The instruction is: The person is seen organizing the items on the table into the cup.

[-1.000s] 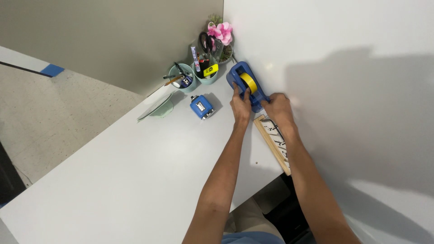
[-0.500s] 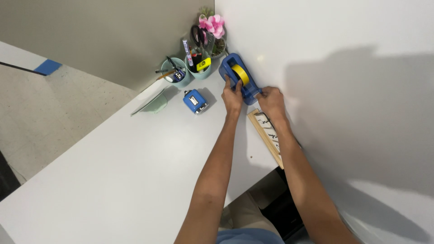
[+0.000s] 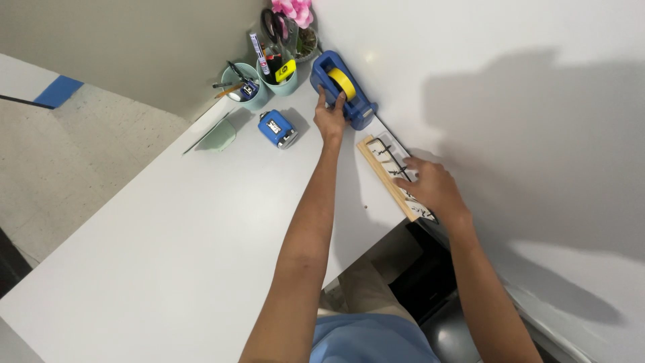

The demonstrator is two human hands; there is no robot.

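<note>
Head view, looking down at a white surface (image 3: 168, 228) set against a white wall. Left hand (image 3: 330, 119) sits upper centre of the frame, fingers closed on the side of a blue tape dispenser (image 3: 341, 90), thumb on its near flank. The dispenser stands on the surface close against the wall and carries a yellow tape roll (image 3: 341, 81). Right hand (image 3: 430, 188) lies centre right, well apart from the dispenser, fingers loosely curled, fingertips touching a wooden frame (image 3: 393, 176). Whether anything is pinched between those fingers cannot be told. The frame lies flat along the wall edge of the surface, pale wood border, white face with black markings, just below the dispenser.

Left of the dispenser: a small blue stamp-like block (image 3: 277, 128) lies on the surface near the left hand. Above it, two pale green cups (image 3: 259, 79) hold pens, markers and scissors (image 3: 273, 27). Pink flowers (image 3: 293, 8) show at the top edge, in the corner. A pale green fan-shaped item (image 3: 218, 134) lies on the far edge of the surface, upper left
</note>
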